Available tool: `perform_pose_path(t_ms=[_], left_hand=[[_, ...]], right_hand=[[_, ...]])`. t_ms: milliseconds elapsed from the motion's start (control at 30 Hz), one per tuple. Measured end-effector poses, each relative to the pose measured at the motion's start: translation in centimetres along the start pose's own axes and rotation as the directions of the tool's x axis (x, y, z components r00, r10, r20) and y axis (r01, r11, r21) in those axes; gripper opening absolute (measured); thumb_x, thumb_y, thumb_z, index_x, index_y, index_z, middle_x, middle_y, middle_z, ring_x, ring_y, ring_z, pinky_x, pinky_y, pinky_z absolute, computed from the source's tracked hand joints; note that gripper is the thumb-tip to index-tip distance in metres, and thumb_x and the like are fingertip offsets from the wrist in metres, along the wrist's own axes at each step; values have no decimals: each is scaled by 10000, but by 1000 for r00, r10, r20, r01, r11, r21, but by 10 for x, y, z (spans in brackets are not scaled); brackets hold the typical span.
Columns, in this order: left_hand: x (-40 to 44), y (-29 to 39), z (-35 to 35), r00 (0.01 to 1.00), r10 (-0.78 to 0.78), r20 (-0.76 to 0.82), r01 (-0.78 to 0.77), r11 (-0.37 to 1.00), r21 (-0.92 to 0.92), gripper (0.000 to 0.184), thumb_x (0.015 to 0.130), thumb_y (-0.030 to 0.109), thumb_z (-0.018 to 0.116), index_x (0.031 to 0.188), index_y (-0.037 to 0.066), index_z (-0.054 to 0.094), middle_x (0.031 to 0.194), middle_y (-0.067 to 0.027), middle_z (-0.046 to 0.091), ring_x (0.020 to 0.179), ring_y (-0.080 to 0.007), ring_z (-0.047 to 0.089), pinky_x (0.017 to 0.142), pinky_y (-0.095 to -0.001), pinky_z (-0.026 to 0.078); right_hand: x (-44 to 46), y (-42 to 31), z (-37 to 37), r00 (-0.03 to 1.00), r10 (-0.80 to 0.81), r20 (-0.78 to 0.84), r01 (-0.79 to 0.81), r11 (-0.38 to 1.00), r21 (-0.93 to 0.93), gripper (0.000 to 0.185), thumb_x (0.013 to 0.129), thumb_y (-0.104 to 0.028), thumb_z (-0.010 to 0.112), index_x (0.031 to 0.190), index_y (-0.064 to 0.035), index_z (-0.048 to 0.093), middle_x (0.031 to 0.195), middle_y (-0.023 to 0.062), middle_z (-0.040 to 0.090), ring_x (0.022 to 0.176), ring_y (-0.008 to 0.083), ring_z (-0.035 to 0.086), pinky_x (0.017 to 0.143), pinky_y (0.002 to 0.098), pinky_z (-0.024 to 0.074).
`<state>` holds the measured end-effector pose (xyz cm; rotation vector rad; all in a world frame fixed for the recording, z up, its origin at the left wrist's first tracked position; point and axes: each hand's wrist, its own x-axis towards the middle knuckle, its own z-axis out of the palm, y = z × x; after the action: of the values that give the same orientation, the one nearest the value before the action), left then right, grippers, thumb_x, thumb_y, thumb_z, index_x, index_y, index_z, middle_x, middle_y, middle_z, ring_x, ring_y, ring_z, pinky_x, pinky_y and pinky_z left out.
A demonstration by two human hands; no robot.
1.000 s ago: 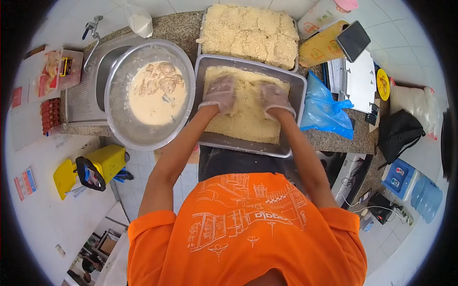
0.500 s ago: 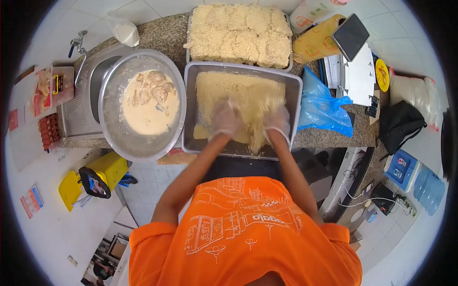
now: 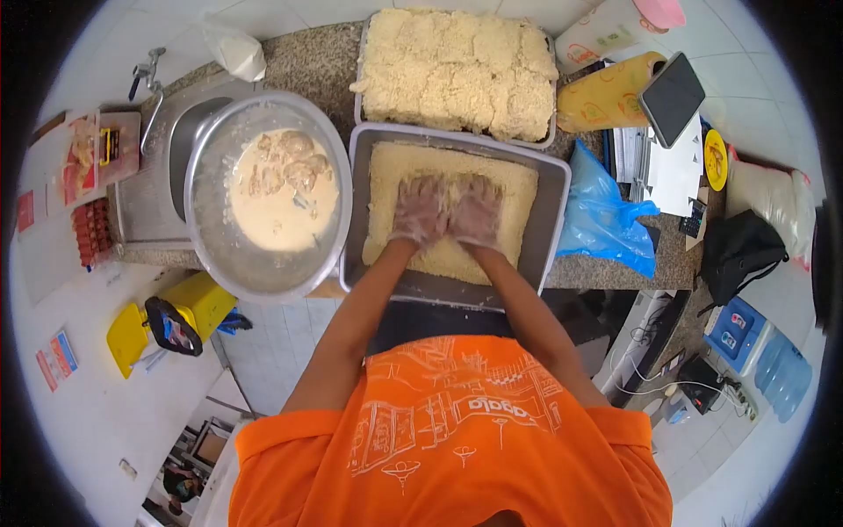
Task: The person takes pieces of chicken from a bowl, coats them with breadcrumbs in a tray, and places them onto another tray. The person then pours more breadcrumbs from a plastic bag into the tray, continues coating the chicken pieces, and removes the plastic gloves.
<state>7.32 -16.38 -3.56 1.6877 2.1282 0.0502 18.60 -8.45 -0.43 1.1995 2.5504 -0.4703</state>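
Observation:
Both hands wear clear plastic gloves and lie palm down on pale breadcrumbs (image 3: 509, 184) inside a grey rectangular tub (image 3: 551, 211). My left hand (image 3: 421, 211) has its fingers stretched away from me. Beside it my right hand (image 3: 475, 212) rests the same way, thumbs close together. Neither hand grips anything; what lies under the palms is hidden. To the left stands a wide metal bowl (image 3: 206, 206) of creamy batter (image 3: 277, 224) with raw meat pieces (image 3: 299, 162) in it. Behind the tub, a second tray (image 3: 551, 132) holds crumb-coated pieces (image 3: 457, 70) packed together.
A blue plastic bag (image 3: 601, 211) sits right of the tub, near a yellow wrap roll (image 3: 610, 92) and a phone or tablet (image 3: 673, 98). Left of the bowl is a metal sink (image 3: 149, 206) with a tap (image 3: 151, 79). A yellow bin (image 3: 198, 303) stands below.
My hands have come closer together and now press flat on the crumbs. Crumbs that were flying up around my right hand have settled into an even layer.

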Motion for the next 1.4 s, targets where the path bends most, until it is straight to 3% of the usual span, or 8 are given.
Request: perform_pose_path(t_ms=[67, 233, 300, 500, 933, 1000, 1200, 1400], left_hand=[[5, -5, 21, 998, -61, 18, 63, 962, -266, 668, 837, 375, 453, 1396, 67, 256, 1459, -166, 186, 1334, -369, 172, 1072, -566, 69], [2, -4, -4, 999, -15, 46, 14, 1000, 21, 623, 825, 382, 452, 1362, 91, 335, 1419, -177, 295, 1324, -358, 231, 1065, -523, 179], [10, -5, -13, 999, -20, -31, 20, 1000, 17, 589, 815, 370, 472, 1325, 85, 401, 1391, -181, 349, 1302, -353, 289, 1060, -478, 237], [-27, -24, -70, 939, -237, 249, 293, 931, -218, 407, 706, 311, 583, 1034, 75, 631, 1073, -166, 612, 982, -297, 594, 879, -410, 446], [-68, -17, -98, 859, -52, 510, 94, 994, -56, 495, 736, 278, 613, 1129, -6, 511, 1083, -213, 585, 1004, -360, 565, 872, -399, 447], [-85, 3, -126, 974, -114, 196, 171, 936, -308, 536, 734, 276, 630, 1169, -1, 483, 1119, -225, 562, 1067, -375, 525, 897, -401, 430], [-65, 0, -119, 994, -58, 91, 83, 947, -309, 520, 720, 243, 633, 1179, 35, 503, 1095, -245, 567, 1070, -374, 519, 909, -399, 414], [-52, 3, -132, 971, -59, 231, 108, 973, -206, 452, 751, 226, 600, 1159, 45, 524, 1102, -217, 573, 1051, -365, 530, 888, -400, 427]], right_hand=[[1, 10, 30, 1000, -6, 23, 7, 999, -43, 696, 788, -441, 496, 1386, -136, 316, 1445, 137, 252, 1344, 327, 183, 1076, 539, 80], [5, 7, 25, 993, -35, -110, 34, 999, -15, 646, 826, -409, 440, 1389, -128, 296, 1448, 154, 240, 1347, 358, 153, 1059, 583, 48], [12, 19, 20, 993, -117, 28, 118, 992, -36, 527, 836, -336, 474, 1281, -58, 421, 1326, 199, 415, 1245, 343, 380, 1044, 444, 268], [-13, 46, -43, 876, -149, 459, 154, 988, 26, 580, 824, -393, 523, 1271, -42, 407, 1281, 200, 463, 1180, 319, 455, 999, 378, 343], [-53, 46, -79, 924, -356, 136, 222, 792, 569, 388, 797, -210, 610, 1086, 38, 536, 1051, 257, 576, 962, 314, 567, 853, 378, 419], [-51, 64, -62, 969, -244, -22, 196, 718, 667, 349, 751, -142, 663, 1036, 33, 565, 937, 181, 626, 846, 234, 580, 800, 355, 437], [-49, 64, -78, 991, -123, 50, 57, 735, 676, 326, 731, -89, 680, 1013, 41, 582, 756, 67, 629, 675, 147, 539, 658, 298, 457], [-13, 96, -5, 959, -149, -240, 283, 523, 804, 399, 733, -188, 678, 1054, 22, 569, 948, 198, 619, 882, 282, 598, 773, 338, 451]])
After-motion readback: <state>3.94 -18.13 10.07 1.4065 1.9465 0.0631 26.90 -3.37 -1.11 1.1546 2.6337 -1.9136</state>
